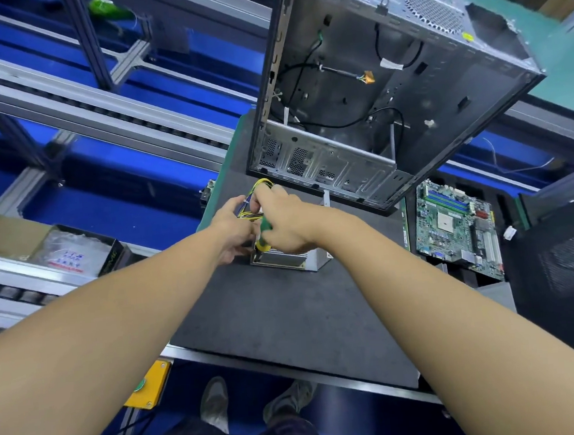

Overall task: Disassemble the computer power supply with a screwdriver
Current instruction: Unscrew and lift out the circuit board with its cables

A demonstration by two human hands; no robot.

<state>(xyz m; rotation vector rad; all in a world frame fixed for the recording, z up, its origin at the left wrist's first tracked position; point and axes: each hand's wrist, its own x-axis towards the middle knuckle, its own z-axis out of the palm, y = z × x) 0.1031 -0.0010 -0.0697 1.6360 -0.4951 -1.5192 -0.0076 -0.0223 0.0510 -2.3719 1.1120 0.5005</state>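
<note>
A small grey metal power supply (292, 262) sits on the dark work mat (285, 312) just in front of the open computer case. A bundle of yellow and black cables (259, 187) rises from its far side. My left hand (232, 229) grips the left end of the power supply and the cables. My right hand (286, 222) is closed around a green and yellow screwdriver (263, 239), whose handle shows below my fist, over the top of the unit. The tip of the screwdriver is hidden by my hands.
An open, empty computer case (388, 84) lies at the far end of the mat. A green motherboard (456, 227) lies to the right. Conveyor rails (101, 108) run on the left, with a cardboard box (53, 247) and a yellow button box (148, 385).
</note>
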